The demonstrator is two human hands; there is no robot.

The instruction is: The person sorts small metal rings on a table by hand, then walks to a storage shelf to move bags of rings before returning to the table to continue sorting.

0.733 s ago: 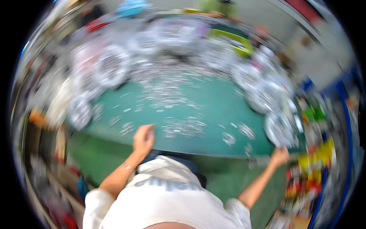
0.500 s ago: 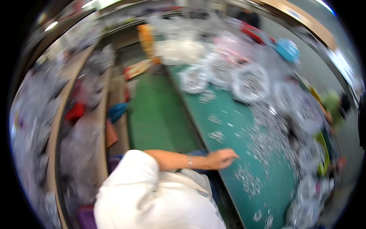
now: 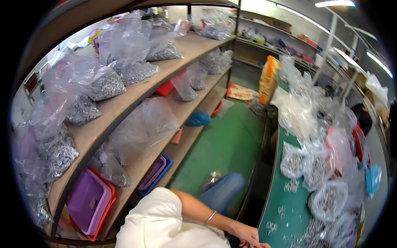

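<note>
My left hand (image 3: 247, 235) is at the bottom of the head view, beside the near edge of the green-topped table (image 3: 271, 202). A bracelet circles its wrist. The fingers bend downward and their tips are cut off by the frame, so what they hold, if anything, cannot be seen. My right hand is outside the picture. Small silver metal pieces lie on the table close by: a small group (image 3: 271, 227), another cluster (image 3: 291, 185) and a larger loose heap (image 3: 316, 233). Open clear plastic bags (image 3: 328, 201) full of such pieces stand along the table's far side.
Wooden shelving (image 3: 120, 101) on the left bears several clear bags of metal pieces (image 3: 105, 84). Purple trays (image 3: 89, 202) sit on its lower levels. Green floor (image 3: 223, 140) runs between shelves and table. An orange-and-white sack (image 3: 269, 78) stands at the aisle's far end.
My view has swung left toward the shelves, so the table now sits at the right. My left hand, earlier over the tabletop, now appears at the lower edge near the table's side.
</note>
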